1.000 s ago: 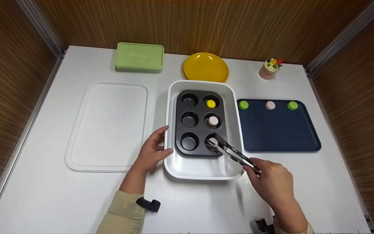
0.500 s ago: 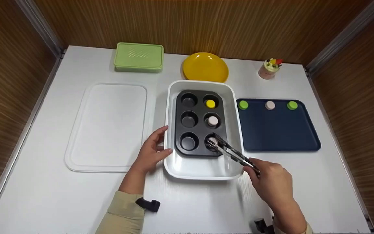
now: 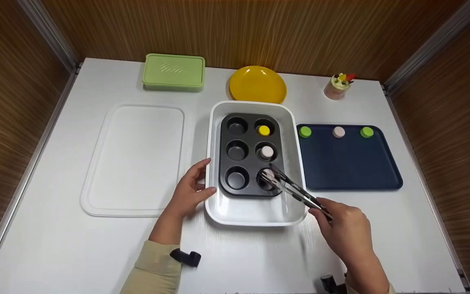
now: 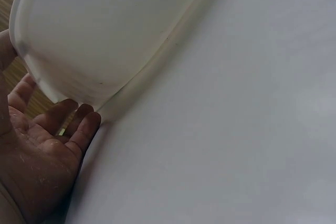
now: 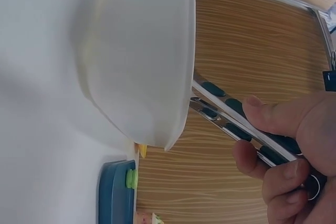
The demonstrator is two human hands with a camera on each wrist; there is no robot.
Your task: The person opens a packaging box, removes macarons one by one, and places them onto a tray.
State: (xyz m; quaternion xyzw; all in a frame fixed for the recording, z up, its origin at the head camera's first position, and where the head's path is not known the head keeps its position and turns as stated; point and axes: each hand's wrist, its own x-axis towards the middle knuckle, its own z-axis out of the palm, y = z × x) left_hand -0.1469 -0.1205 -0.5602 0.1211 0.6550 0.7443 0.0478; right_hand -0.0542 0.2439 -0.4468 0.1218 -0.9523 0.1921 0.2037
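Observation:
My right hand [image 3: 347, 228] grips a pair of tongs [image 3: 296, 191] by their handle. The tong tips are around a pale pink disc [image 3: 268, 174] at the near right cup of a dark muffin tin [image 3: 252, 163]. Another pale pink disc [image 3: 267, 152] sits in the middle right cup, and a yellow disc [image 3: 264, 130] in the far right cup. The left three cups hold nothing. The tin lies inside a deep white tub [image 3: 255, 214]. My left hand [image 3: 192, 190] holds the tub's left side, thumb at the rim; in the left wrist view its fingertips [image 4: 86, 129] touch the outer wall.
Right of the tub, a navy tray [image 3: 353, 163] bears two green discs [image 3: 366, 132] and one pink disc [image 3: 338, 132]. A white lid [image 3: 137, 159] lies at left. Behind are a green lidded box [image 3: 174, 71], a yellow plate [image 3: 258, 85] and a dessert cup [image 3: 336, 89].
Between the tong tips, the pink disc has risen slightly in its cup. My right hand has shifted a little to the right with the tongs. The left hand stays at the tub.

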